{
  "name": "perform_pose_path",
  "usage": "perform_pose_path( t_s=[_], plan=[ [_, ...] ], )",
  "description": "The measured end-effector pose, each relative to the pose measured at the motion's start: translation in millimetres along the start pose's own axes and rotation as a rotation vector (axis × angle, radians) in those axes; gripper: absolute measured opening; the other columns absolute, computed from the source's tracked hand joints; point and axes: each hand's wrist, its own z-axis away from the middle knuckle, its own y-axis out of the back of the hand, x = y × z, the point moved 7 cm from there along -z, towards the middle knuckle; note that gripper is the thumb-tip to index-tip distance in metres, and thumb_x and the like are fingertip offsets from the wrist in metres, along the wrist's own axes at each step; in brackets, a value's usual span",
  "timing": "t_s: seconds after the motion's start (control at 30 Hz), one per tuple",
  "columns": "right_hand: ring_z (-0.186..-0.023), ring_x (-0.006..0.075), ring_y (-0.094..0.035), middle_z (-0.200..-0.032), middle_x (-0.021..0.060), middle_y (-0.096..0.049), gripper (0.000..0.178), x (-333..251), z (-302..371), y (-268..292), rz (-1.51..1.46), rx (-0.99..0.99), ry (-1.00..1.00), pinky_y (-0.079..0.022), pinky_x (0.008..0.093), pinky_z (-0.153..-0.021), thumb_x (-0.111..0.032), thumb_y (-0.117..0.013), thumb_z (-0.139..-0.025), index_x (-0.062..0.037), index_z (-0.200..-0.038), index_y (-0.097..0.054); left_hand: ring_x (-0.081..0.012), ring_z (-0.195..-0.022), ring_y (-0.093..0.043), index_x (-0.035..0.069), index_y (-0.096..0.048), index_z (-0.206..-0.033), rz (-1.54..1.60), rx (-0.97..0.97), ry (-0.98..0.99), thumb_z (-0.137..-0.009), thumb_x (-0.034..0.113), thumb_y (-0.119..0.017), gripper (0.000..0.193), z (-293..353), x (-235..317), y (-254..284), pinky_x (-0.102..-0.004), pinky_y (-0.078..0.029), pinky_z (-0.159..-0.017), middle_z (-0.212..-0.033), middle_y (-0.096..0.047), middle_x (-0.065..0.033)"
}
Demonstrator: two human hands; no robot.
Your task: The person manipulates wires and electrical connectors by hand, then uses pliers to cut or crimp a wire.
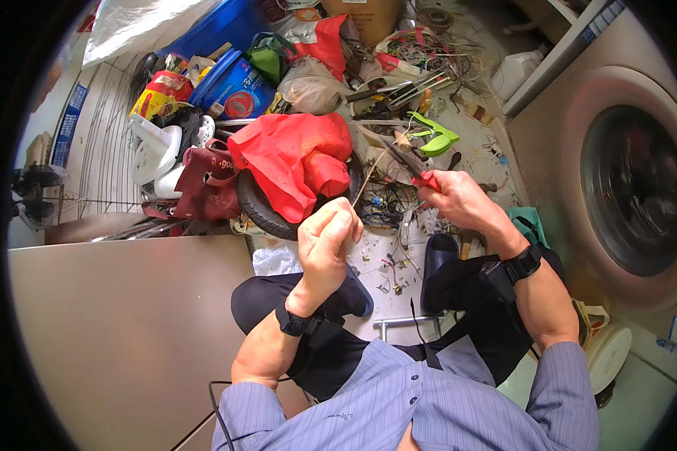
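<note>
My left hand (pixel 325 242) is closed around a thin pale wire (pixel 368 179) that rises from my fist toward the pliers. My right hand (pixel 462 200) grips red-handled pliers (pixel 416 167), their dark jaws pointing up and left to the wire's upper end. Both hands are held above my knees, over a floor strewn with small wire scraps (pixel 387 203). I wear a black band on each wrist and sit with dark trousers and dark slippers (pixel 438 252).
A red plastic bag (pixel 297 158) lies on a black tyre (pixel 259 207) just beyond my left hand. Blue buckets (pixel 233 86), tangled cables (pixel 421 49), a green tool (pixel 436 139) and clutter fill the far floor. A washing machine (pixel 628 188) stands right; a brown panel (pixel 120 323) left.
</note>
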Motion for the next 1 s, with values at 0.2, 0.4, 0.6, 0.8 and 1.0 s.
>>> perform_pose_path(
  t_s=[0.2,0.4,0.6,0.8,1.0],
  plan=[
    [-0.070,0.0353,-0.063,-0.073,0.0180,-0.063,0.021,-28.8,15.3,-31.7,0.056,-0.280,0.136,-0.049,0.0421,-0.065,-0.022,-0.065,-0.092,-0.0028,-0.099,-0.062,-0.0166,-0.062,-0.042,-0.001,-0.043,-0.064,-0.570,-0.203,-0.210,-0.089,0.008,-0.050,0.028,-2.4,4.7,-7.1,-0.0302,-0.033,-0.058,-0.066,-0.042,-0.0069],
    [-0.077,0.0429,-0.064,-0.076,0.0231,-0.065,0.028,-38.8,21.9,-24.6,0.124,-0.268,0.137,-0.050,0.0498,-0.067,-0.030,-0.065,-0.092,-0.0012,-0.093,-0.063,-0.0277,-0.057,-0.041,0.000,-0.047,-0.064,-0.820,-0.350,-0.389,-0.079,0.002,-0.060,0.020,-0.7,11.1,-30.9,-0.0378,-0.033,-0.053,-0.063,-0.040,-0.0113],
    [-0.075,0.0394,-0.065,-0.081,0.0207,-0.067,0.024,-11.4,14.1,-0.1,0.201,-0.160,0.099,-0.052,0.0436,-0.067,-0.027,-0.069,-0.088,-0.0043,-0.094,-0.070,-0.0312,-0.059,-0.043,0.001,-0.047,-0.065,-0.998,-0.511,-0.584,-0.078,0.001,-0.064,0.021,10.4,11.6,-51.3,-0.0410,-0.037,-0.054,-0.065,-0.041,-0.0121],
    [-0.065,0.0268,-0.065,-0.078,0.0175,-0.066,0.022,8.6,-3.5,34.1,0.039,-0.004,-0.054,-0.051,0.0377,-0.065,-0.026,-0.072,-0.086,-0.0049,-0.094,-0.071,-0.0289,-0.057,-0.042,0.002,-0.047,-0.063,-0.924,-0.533,-0.650,-0.074,0.000,-0.065,0.022,22.7,28.9,-64.5,-0.0399,-0.038,-0.054,-0.063,-0.038,-0.0104],
    [-0.058,0.0128,-0.056,-0.061,0.0083,-0.057,0.024,17.9,-7.4,-5.3,0.034,-0.084,-0.024,-0.047,0.0347,-0.058,-0.023,-0.065,-0.092,0.0003,-0.090,-0.067,-0.0279,-0.054,-0.037,0.000,-0.045,-0.062,-0.858,-0.440,-0.624,-0.074,-0.001,-0.062,0.021,24.1,27.1,-48.8,-0.0390,-0.030,-0.051,-0.062,-0.036,-0.0101]
  ],
)
